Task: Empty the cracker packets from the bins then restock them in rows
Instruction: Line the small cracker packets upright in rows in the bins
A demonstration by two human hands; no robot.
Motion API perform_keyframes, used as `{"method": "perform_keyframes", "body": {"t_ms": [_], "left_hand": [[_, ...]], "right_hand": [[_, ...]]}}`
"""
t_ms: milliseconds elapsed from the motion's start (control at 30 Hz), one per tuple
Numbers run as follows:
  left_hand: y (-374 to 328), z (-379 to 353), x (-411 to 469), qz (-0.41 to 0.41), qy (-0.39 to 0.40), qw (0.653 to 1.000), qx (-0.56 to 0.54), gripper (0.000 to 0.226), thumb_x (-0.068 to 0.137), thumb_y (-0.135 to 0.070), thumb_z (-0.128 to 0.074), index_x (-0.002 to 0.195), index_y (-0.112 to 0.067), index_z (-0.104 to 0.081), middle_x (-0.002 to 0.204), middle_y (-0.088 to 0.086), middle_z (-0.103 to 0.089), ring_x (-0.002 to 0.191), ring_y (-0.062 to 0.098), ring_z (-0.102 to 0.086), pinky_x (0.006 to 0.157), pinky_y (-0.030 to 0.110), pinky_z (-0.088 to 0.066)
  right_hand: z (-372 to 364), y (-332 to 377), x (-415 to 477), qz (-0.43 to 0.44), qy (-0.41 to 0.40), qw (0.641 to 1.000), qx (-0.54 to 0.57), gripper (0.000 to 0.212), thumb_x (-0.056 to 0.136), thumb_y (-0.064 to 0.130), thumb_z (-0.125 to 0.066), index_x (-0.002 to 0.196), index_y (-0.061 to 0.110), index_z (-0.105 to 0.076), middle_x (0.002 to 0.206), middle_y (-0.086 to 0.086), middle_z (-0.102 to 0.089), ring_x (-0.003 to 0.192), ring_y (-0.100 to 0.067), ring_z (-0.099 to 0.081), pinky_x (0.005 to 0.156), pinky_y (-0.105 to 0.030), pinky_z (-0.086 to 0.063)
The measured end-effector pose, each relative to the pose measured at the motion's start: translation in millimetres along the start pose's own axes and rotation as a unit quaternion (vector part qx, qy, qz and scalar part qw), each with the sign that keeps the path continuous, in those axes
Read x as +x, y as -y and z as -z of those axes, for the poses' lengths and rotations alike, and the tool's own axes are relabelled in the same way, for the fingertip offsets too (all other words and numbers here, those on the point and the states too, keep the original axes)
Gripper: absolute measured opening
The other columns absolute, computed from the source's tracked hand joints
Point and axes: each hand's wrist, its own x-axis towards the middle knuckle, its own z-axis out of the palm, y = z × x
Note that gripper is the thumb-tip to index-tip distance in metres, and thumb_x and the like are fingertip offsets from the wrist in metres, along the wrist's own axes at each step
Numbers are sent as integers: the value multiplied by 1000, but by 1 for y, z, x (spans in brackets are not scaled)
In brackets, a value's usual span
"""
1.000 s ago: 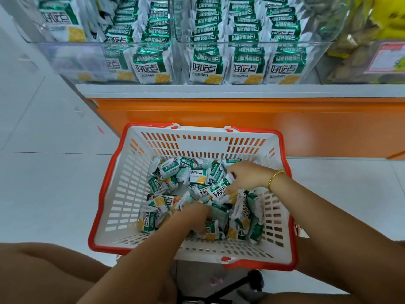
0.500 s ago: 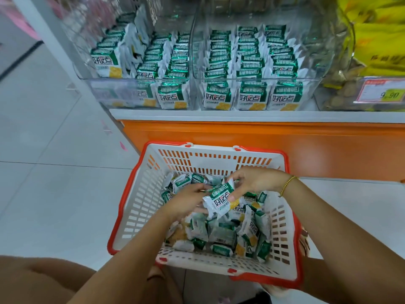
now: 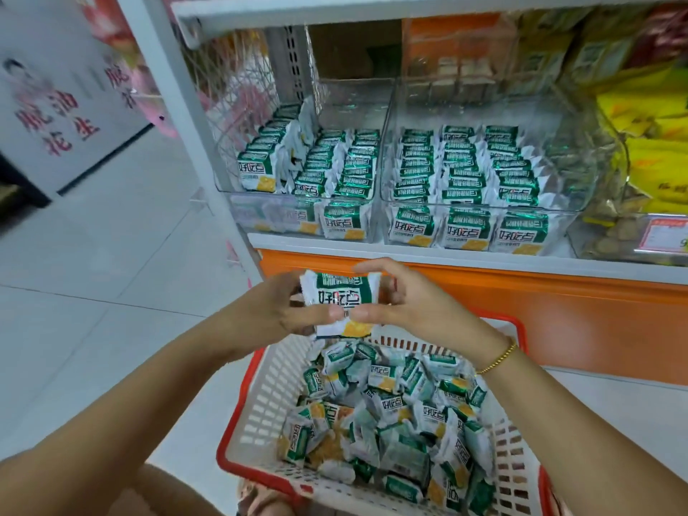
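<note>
The left hand and the right hand each lead back to a bare forearm, uncovered from the wrist to the lower edge of the view. Just behind the right hand, a thin gold bracelet circles the wrist. It looks like a chain of small bead-like links and sits a little loose. Well behind and below the left hand, in the bottom left corner, part of a bare leg shows. The nails are too blurred to describe.
</note>
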Motion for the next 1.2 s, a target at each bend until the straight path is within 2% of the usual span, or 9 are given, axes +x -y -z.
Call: {"method": "perform_keyframes", "body": {"t_ms": [100, 233, 433, 567, 633, 900, 1000, 1100, 1200], "left_hand": [[-16, 19, -6, -21, -51, 996, -74, 41, 71, -29, -67, 107, -8, -63, 100, 6, -73, 84, 14, -69, 69, 21, -55], [-23, 41, -3, -64, -143, 983, -98, 37, 70, -31, -78, 99, -11, -65, 100, 11, -71, 83, 17, -70, 72, 26, -57], [-17, 82, 23, -89, -264, 946, -165, 52, 74, -48, -63, 106, -8, -61, 104, 9, -70, 95, 20, -69, 82, 31, -57], [17, 115, 42, -22, -388, 914, 119, 39, 93, -36, -56, 125, -14, -55, 124, 2, -60, 114, 19, -57, 100, 35, -43], [30, 119, 49, -5, -372, 896, 242, 45, 93, -26, -56, 135, -13, -48, 135, 7, -51, 118, 23, -53, 100, 33, -41], [39, 125, 66, -31, -359, 905, 226, 48, 90, -17, -59, 134, -8, -46, 127, 10, -51, 113, 22, -54, 97, 33, -45], [36, 123, 68, -32, -391, 888, 241, 40, 90, -16, -58, 128, -7, -51, 123, 11, -50, 109, 24, -55, 90, 28, -42], [28, 120, 67, -42, -414, 874, 249, 31, 91, -11, -55, 122, -5, -54, 121, 12, -49, 107, 24, -55, 85, 24, -38], [24, 116, 67, -76, -391, 875, 276, 32, 92, -3, -49, 123, -5, -54, 124, 12, -48, 109, 25, -53, 84, 20, -35]], "right_hand": [[-4, 17, 4, -5, 34, 999, -11, 65, 68, 46, -78, 125, 35, -50, 120, 30, -54, 117, 13, -48, 98, -28, -48], [-8, 44, 24, 15, 2, 998, 59, 40, 80, 19, -73, 96, 44, -47, 94, 39, -46, 75, 30, -51, 63, 0, -43], [-2, 84, 85, 21, -74, 997, 31, 47, 76, 20, -79, 114, 28, -52, 106, 17, -59, 81, 7, -64, 74, -15, -54], [8, 102, 146, 10, -109, 992, -60, 71, 73, 36, -81, 134, 27, -46, 101, 14, -56, 83, -11, -65, 89, -35, -54], [8, 104, 177, -4, -93, 991, -91, 74, 71, 42, -81, 134, 27, -46, 102, 3, -57, 92, -20, -63, 84, -32, -52], [8, 106, 229, -77, -19, 997, -15, 80, 79, 18, -78, 145, 7, -34, 90, -4, -62, 70, -10, -64, 65, -22, -58], [2, 112, 229, -29, -56, 989, -131, 76, 75, 27, -82, 140, 16, -45, 86, 4, -58, 76, -12, -62, 70, -25, -57], [-8, 112, 228, 19, -77, 969, -235, 73, 73, 31, -83, 137, 23, -51, 113, 1, -62, 95, -10, -58, 68, -13, -45], [-11, 102, 227, 21, -83, 963, -254, 75, 73, 31, -82, 140, 26, -48, 141, -5, -48, 123, -20, -48, 90, -23, -38]]}}
